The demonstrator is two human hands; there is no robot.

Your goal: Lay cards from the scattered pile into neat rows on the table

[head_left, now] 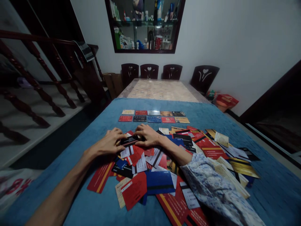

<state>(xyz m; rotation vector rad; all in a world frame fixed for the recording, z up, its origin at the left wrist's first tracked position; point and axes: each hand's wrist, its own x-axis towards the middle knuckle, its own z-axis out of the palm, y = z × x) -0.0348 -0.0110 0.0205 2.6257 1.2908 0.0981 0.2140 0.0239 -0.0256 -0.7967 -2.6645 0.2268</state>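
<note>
A black card with light print lies between my two hands, over the heap of cards. My left hand has its fingers closed on the card's left end. At its right end my right hand grips it with bent fingers. Just below are red cards, a white card and a larger blue card with a dark stripe. Beyond my hands, several cards lie in two neat rows, among them a dark blue card and a silver card.
The heap spreads right, with a gold card near its edge, all on a blue cloth. Farther off is the bare marbled table top with dark chairs behind. A wooden railing runs along the left.
</note>
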